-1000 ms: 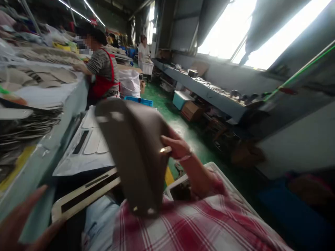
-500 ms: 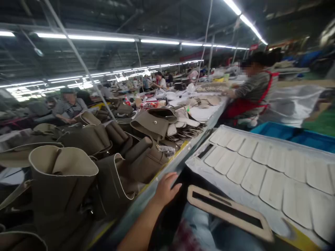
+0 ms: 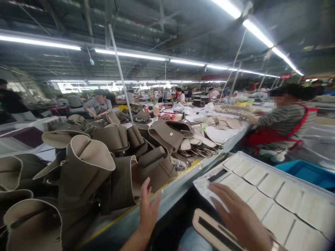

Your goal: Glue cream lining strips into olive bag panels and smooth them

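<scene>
My left hand [image 3: 148, 209] is raised at the front edge of the table [image 3: 170, 188], fingers apart and holding nothing. Just beyond it lies an unfinished grey-brown leather bag [image 3: 120, 184] with its pale-rimmed mouth facing right. My right hand [image 3: 237, 212] hovers with its fingers stretched out, nothing in it. Below that hand rests a beige frame-shaped panel [image 3: 201, 223] with a dark slot, partly covered by the hand and cut off by the picture's lower edge. To the right, a white tray [image 3: 200, 184] carries rows of pale rounded leather pieces [image 3: 269, 184].
More grey-brown bags [image 3: 86, 164] crowd the table's left side. A stack of strap-like pieces [image 3: 201, 143] lies farther along. A co-worker in a red apron [image 3: 264, 136] sits at the right edge, beside a blue bin [image 3: 309, 174]. Another person [image 3: 98, 104] works across the table.
My right hand has come into view over the beige panel. My left hand has moved left and turned upward. The camera view has shifted, so the bags appear farther right.
</scene>
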`<state>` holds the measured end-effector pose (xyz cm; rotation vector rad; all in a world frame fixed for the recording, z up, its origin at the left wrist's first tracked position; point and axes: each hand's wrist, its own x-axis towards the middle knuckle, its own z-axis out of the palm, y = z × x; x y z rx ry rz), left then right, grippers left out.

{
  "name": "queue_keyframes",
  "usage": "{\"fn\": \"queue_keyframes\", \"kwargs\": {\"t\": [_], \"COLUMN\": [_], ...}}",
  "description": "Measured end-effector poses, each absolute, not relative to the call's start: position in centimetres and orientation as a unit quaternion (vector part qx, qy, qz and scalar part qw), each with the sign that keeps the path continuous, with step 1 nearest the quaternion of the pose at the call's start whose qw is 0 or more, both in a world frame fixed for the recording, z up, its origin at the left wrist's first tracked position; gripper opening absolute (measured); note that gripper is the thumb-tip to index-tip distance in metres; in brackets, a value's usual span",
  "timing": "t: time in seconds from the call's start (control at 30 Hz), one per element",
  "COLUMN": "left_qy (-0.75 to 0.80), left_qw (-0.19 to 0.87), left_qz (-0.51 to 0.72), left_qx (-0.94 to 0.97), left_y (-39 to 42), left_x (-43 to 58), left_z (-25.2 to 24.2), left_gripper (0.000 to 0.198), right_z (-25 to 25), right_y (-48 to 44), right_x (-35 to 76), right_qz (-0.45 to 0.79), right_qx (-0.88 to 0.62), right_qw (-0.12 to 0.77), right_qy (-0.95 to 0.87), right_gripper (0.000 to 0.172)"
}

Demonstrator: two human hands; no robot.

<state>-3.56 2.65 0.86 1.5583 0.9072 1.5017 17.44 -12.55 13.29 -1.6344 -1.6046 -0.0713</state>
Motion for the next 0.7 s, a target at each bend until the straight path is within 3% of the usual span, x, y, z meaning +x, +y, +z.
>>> {"fn": "queue_keyframes", "kwargs": {"t": [0.13, 0.33, 0.4, 0.5, 0.6, 0.7], "left_qy": [0.384, 0.392, 0.384, 0.371, 0.356, 0.294], "left_qw": [0.464, 0.532, 0.551, 0.540, 0.443, 0.347], "left_qz": [0.574, 0.594, 0.566, 0.519, 0.505, 0.504], "left_qx": [0.555, 0.459, 0.477, 0.550, 0.649, 0.735], "left_y": [1.8, 4.1, 4.6, 5.5, 6.3, 7.0], "left_x": [-4.0, -4.7, -4.7, -4.7, -5.2, -5.7], "left_z": [-2.0, -2.0, -1.9, -1.9, -2.0, -1.9], "left_gripper": [0.065, 0.072, 0.065, 0.040, 0.030, 0.019], "right_z": [14.6, 16.2, 16.4, 16.3, 16.4, 16.5], "right_y": [-0.7, 10.7, 11.9, 12.3, 11.8, 10.7], "right_x": [11.1, 7.1, 7.8, 9.4, 10.8, 12.0], "right_qz": [-0.103, -0.006, 0.027, 0.066, 0.087, 0.125], "right_qx": [-0.536, -0.728, -0.772, -0.791, -0.781, -0.753], "right_qw": [0.271, 0.193, 0.175, 0.171, 0.215, 0.307], "right_qy": [-0.792, -0.657, -0.611, -0.583, -0.580, -0.569], "right_gripper": [0.037, 0.062, 0.066, 0.046, 0.025, 0.023]}}
